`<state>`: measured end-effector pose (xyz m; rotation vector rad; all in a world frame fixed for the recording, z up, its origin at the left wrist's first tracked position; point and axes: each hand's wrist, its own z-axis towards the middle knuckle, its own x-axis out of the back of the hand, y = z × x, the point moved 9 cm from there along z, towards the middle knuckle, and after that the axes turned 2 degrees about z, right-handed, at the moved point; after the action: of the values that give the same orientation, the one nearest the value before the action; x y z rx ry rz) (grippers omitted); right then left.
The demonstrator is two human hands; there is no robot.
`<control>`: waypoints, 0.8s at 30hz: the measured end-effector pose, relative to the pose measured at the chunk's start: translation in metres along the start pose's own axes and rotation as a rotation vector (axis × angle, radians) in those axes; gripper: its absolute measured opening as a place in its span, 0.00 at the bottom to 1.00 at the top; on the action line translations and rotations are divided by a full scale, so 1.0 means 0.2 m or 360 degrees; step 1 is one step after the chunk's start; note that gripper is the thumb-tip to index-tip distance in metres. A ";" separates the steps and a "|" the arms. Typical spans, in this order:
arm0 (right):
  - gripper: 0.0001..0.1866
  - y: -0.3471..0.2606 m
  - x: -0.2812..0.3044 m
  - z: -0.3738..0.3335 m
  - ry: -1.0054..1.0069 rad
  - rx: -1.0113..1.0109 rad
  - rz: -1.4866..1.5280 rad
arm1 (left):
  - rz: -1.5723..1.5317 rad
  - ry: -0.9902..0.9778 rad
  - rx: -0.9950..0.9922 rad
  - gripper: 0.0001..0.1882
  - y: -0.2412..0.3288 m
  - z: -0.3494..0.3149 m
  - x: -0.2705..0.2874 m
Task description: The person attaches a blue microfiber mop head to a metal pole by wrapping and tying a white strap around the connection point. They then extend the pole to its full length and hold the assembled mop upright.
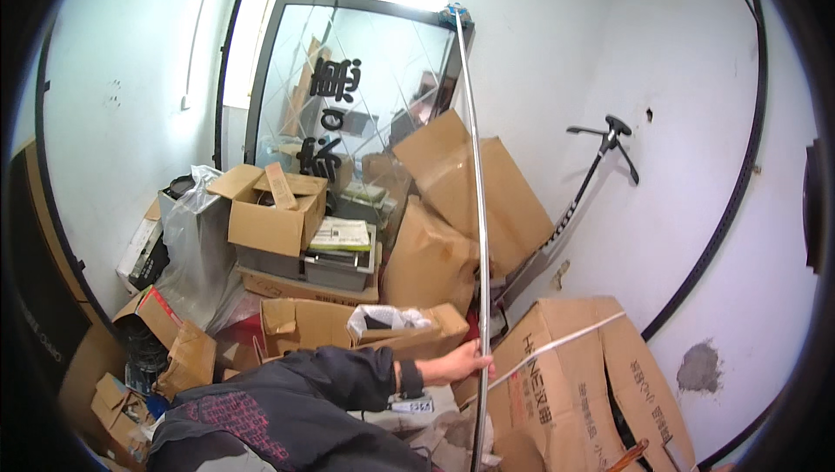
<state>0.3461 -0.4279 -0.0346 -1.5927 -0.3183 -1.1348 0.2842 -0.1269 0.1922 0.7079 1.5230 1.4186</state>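
Observation:
A long silvery pole (478, 211) rises from the lower edge to the top corner of a dark-framed mirror (383, 63). At its far end is a bunched blue and brown head (455, 13), possibly cloth, touching or nearly touching the frame. My left hand (465, 362), in a black sleeve, reaches across from the left and is closed around the pole. Lower down, a small part of my right hand (490, 461) shows against the pole at the picture's edge, its fingers seemingly around it. Most of that hand and its forearm are out of sight.
A large strapped carton (565, 368) stands close on the right. Leaning cardboard (474, 185), an open box (274, 211) on grey bins (339, 274), and a long open carton (304, 320) crowd the middle. A black stand (591, 163) leans on the right wall. Plastic-wrapped goods (196, 228) lie left.

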 end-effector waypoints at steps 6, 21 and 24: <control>0.19 -0.16 -0.08 0.20 -0.0493 -0.0372 0.0805 | -0.0154 -0.0060 -0.0302 0.07 0.43 -0.03 0.27; 0.19 -2.63 0.45 1.45 -0.0503 0.0697 0.1192 | 0.0195 0.0402 -0.0982 0.20 1.74 -0.11 1.38; 0.17 -2.92 0.48 1.65 -0.0534 0.0815 0.1169 | 0.0196 0.0518 -0.1074 0.20 1.99 -0.08 1.62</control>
<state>0.1468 0.0369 0.4156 -1.2586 -0.1895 -0.1931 0.0656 0.2198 0.5029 0.1597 1.1188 2.0649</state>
